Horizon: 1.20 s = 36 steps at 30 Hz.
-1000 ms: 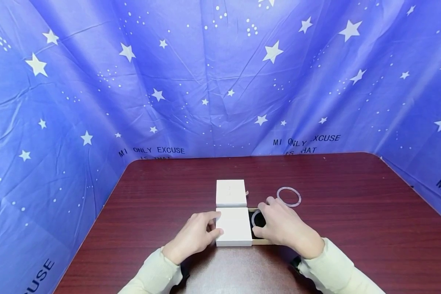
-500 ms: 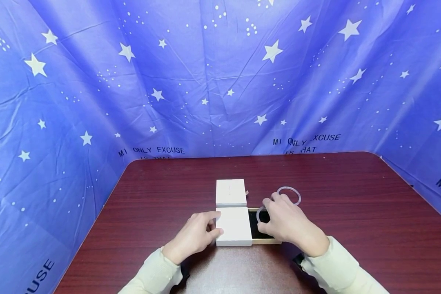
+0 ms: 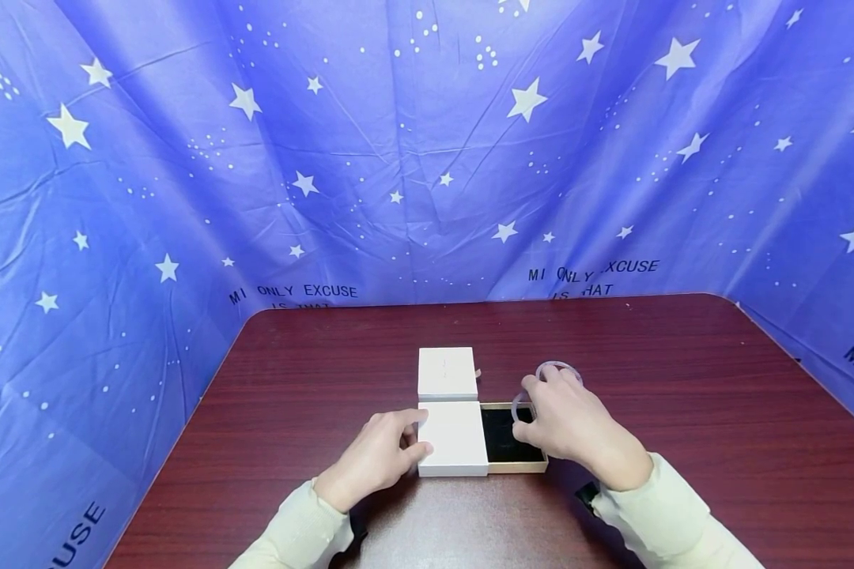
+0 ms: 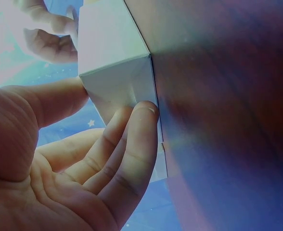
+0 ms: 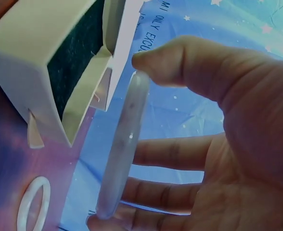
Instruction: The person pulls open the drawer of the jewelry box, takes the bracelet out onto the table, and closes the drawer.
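A pale translucent bangle [image 5: 124, 149] is held edge-on between the thumb and fingertips of my right hand [image 3: 572, 419]. It hovers over the right end of a drawer tray [image 3: 515, 468] lined in black. That tray sticks out rightward from a white drawer box [image 3: 451, 438] lying on the table. At the box's left side, my left hand [image 3: 372, 458] holds on, its thumb at the top edge and other fingers [image 4: 142, 130] against the side wall. A second bangle [image 5: 44, 207] lies on the table behind my right hand, partly hidden by it in the head view.
Another white box [image 3: 446, 371] with a small ribbon tab stands directly behind the first one. The dark red wooden table [image 3: 313, 356] extends around them. A blue star-patterned curtain [image 3: 398, 158] hangs along its back and sides.
My right hand has lifted the bangle out of the tray and shifted right, uncovering the black lining. My left hand and both boxes stay where they were.
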Motion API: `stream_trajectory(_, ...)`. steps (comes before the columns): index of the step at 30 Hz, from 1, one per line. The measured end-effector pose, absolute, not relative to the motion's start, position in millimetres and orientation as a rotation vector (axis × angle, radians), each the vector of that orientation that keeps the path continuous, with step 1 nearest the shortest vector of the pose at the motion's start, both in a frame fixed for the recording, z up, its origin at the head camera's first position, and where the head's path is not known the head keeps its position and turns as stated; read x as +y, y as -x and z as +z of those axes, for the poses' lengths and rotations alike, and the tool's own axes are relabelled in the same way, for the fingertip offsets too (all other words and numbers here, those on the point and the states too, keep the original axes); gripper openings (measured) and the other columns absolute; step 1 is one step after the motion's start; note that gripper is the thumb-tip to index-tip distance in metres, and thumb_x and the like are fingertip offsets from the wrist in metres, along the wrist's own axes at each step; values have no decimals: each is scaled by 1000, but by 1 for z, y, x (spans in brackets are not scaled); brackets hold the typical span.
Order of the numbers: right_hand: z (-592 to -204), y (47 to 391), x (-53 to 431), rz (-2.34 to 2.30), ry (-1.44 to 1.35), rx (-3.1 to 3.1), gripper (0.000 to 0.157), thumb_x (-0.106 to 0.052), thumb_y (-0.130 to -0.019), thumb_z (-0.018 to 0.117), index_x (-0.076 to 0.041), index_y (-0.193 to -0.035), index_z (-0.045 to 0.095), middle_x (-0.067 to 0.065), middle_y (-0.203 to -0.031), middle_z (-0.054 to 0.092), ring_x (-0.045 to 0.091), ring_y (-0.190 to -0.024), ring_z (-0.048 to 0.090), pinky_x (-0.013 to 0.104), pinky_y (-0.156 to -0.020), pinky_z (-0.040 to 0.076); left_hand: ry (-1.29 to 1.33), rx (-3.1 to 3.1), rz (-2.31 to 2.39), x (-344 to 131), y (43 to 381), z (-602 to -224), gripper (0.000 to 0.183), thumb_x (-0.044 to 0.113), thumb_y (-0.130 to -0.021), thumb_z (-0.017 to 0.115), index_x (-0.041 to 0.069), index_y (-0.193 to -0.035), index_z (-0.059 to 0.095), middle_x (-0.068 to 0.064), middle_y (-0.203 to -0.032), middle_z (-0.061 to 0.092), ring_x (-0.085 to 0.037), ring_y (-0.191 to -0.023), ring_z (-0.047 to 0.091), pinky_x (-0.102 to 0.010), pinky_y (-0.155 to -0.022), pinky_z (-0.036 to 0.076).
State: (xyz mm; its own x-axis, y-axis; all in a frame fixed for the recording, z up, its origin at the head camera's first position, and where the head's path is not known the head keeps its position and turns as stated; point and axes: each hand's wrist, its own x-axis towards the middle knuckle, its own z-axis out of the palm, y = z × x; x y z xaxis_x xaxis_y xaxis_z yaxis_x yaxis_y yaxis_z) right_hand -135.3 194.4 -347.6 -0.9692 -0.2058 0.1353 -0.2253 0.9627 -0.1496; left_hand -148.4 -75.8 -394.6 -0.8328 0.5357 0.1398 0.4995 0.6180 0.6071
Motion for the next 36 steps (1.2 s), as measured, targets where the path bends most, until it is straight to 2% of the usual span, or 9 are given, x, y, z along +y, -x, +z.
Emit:
stream_trajectory(3, -346, 135, 197, 257, -330, -2990, 44, -31, -67, 72, -4, -101, 63, 19, -111, 55, 41, -114, 46, 53, -80, 48, -894, 2781, 1012, -76, 149, -395, 13, 16, -87, 69, 13, -87, 56, 12, -61, 52, 1, -51, 45, -21, -59, 42)
stream_trajectory(7, -344, 134, 200, 262, -315, -2999, 47, -31, -67, 72, -3, -104, 63, 21, -117, 54, 41, -111, 49, 53, -80, 48, -897, 2777, 1015, -76, 149, -394, 20, 16, -87, 69, 15, -80, 51, 12, -60, 51, 1, -50, 44, -21, -58, 42)
stream_trajectory(10, -343, 133, 202, 262, -280, -3009, 47, -30, -66, 73, -3, -104, 63, 22, -117, 54, 41, -105, 50, 54, -75, 48, -901, 2774, 1015, -76, 149, -394, 23, 16, -88, 68, 15, -77, 48, 11, -59, 51, 1, -50, 44, -21, -58, 41)
stream_trajectory(15, -343, 134, 205, 262, -223, -3024, 42, -29, -65, 72, -6, -98, 62, 18, -103, 54, 37, -92, 50, 51, -64, 47, -915, 2783, 1012, -76, 149, -395, 26, 15, -87, 69, 15, -74, 46, 12, -59, 51, 1, -50, 43, -21, -56, 41)
stream_trajectory(19, -342, 135, 208, 268, -194, -3030, 39, -28, -65, 71, -7, -95, 61, 13, -92, 51, 35, -87, 49, 49, -61, 45, -918, 2788, 1012, -76, 149, -396, 26, 15, -87, 69, 15, -74, 46, 11, -59, 51, 1, -50, 43, -21, -56, 41)
stream_trajectory(25, -340, 136, 210, 262, -187, -3032, 36, -30, -66, 71, -8, -93, 62, 14, -89, 51, 37, -87, 49, 51, -62, 45, -914, 2789, 1010, -76, 149, -396, 23, 15, -87, 69, 16, -77, 48, 12, -58, 51, 1, -50, 44, -21, -57, 41)
stream_trajectory(36, -344, 137, 214, 262, -181, -3048, 41, -33, -67, 73, -6, -97, 63, 15, -90, 51, 38, -87, 49, 52, -61, 45, -927, 2791, 1002, -76, 149, -396, 27, 15, -87, 69, 15, -74, 45, 12, -57, 50, 1, -49, 43, -21, -55, 40)
